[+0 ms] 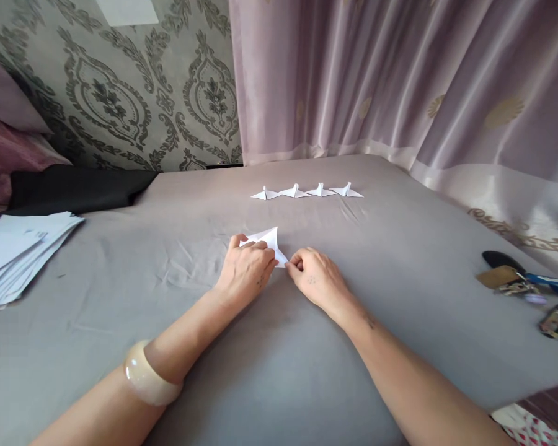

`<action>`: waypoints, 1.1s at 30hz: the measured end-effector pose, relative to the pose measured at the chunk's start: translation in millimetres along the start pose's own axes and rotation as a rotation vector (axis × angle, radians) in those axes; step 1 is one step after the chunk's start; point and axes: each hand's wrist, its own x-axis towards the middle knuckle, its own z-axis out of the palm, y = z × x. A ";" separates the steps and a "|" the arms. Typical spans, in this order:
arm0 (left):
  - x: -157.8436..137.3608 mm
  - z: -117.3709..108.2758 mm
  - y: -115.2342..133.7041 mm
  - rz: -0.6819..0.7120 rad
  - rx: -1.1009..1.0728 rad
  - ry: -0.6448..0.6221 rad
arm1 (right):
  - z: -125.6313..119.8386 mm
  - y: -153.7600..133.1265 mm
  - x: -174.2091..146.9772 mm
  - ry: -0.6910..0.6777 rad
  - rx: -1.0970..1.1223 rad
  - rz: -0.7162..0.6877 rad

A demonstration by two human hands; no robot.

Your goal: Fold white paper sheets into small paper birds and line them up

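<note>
Folded paper (270, 236) lies near middle of bed (400, 248), short of 4 paper birds (296, 192) towards far edge. We grasp it with left hand (245, 267), pinch its right corner with right hand (319, 279). Folding step, we judge; next move calls for aligned corner, firm crease.

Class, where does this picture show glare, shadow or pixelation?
Head view: glossy highlights on the broad cream bangle and sheen on the lilac satin-like curtain; head view: soft shadow on the grey fabric sheet at lower centre; head view: square pixel blocks low on the left edge.
</note>
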 end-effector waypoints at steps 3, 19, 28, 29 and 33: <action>0.7 -0.3 0.0 0.013 0.020 -0.008 | -3.0 5.6 3.1 -0.017 0.058 0.032; 1.2 -2.9 -0.1 0.030 0.036 -0.032 | -18.2 1.6 -18.5 -0.103 -0.185 -0.235; 0.4 -1.0 -0.7 0.039 0.051 -0.015 | -22.4 1.6 -20.4 -0.110 -0.202 -0.227; 0.4 -0.7 -0.9 0.040 0.052 -0.013 | -21.8 1.2 -19.6 -0.087 -0.175 -0.221; 0.8 -0.6 -1.3 0.052 0.054 -0.008 | -10.8 -2.5 -15.3 0.034 -0.003 -0.275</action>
